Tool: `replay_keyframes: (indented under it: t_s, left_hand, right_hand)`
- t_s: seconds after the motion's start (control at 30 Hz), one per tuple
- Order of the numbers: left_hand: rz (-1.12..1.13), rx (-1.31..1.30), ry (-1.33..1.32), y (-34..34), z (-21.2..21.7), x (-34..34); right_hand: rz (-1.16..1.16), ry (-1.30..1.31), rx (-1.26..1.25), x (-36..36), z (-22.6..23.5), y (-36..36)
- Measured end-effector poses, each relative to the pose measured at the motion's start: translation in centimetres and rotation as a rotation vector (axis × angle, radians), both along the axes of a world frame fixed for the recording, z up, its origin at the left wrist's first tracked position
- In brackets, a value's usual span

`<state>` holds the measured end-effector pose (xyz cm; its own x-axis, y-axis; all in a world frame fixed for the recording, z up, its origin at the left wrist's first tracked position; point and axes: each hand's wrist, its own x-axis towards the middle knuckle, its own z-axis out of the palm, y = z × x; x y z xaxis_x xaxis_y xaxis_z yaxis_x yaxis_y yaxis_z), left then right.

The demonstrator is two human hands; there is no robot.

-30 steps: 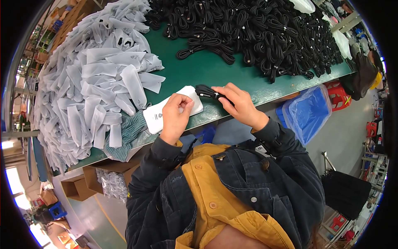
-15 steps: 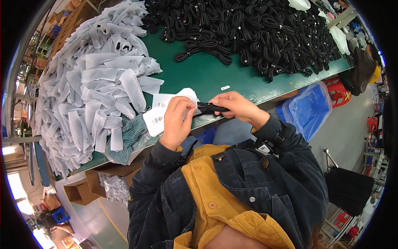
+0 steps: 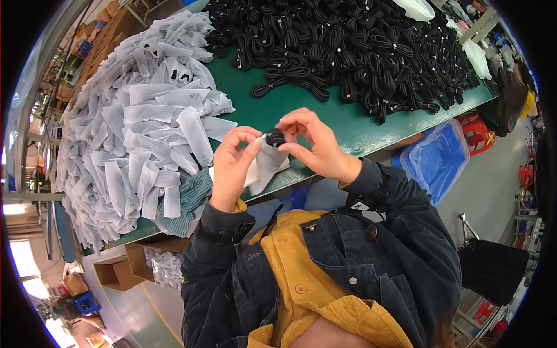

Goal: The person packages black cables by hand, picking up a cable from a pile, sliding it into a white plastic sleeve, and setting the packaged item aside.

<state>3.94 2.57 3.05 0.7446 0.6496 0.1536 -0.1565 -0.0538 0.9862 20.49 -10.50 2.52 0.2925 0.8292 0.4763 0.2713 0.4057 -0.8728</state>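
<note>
A translucent white bag [image 3: 268, 167] hangs slanting at the near edge of the table, with the black end of a coiled cable [image 3: 275, 137] showing at its mouth. The rest of that cable is hidden in the bag. With thumb and fingertips, my left hand [image 3: 233, 165] pinches the bag's rim. From the other side, the thumb and index finger of my right hand [image 3: 316, 145] close round the cable's end. Behind the bag, more flat white bags [image 3: 253, 175] lie at the table edge, partly covered by my left hand.
A large heap of filled white bags [image 3: 139, 122] covers the left of the green table [image 3: 238, 69]. Bundled black cables [image 3: 348, 46] are piled along the back. A teal knitted cloth [image 3: 188, 200] lies near the front edge. A lined blue bin [image 3: 435, 159] stands at the right.
The cable bundle, held beside the white bags before, is now mostly inside one bag. That bag has tilted to hang down, and my right hand has moved left and up toward its mouth.
</note>
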Motion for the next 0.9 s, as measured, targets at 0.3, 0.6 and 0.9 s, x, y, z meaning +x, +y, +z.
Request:
replay_keyframes:
  t_s: [0.3,0.6,0.9]
  left_hand:
    - [-0.001,-0.252,-0.224,9.3,4.3,-2.7]
    - [0.510,0.705,0.091,8.9,4.5,-3.8]
    - [0.154,0.986,0.263,-2.2,-4.2,0.8]
  right_hand:
    - [-0.080,-0.510,0.089,1.8,2.4,4.0]
    - [-0.384,-1.349,-0.210,12.0,-4.8,9.1]
    - [-0.384,-1.236,-0.277,9.1,-4.6,6.7]
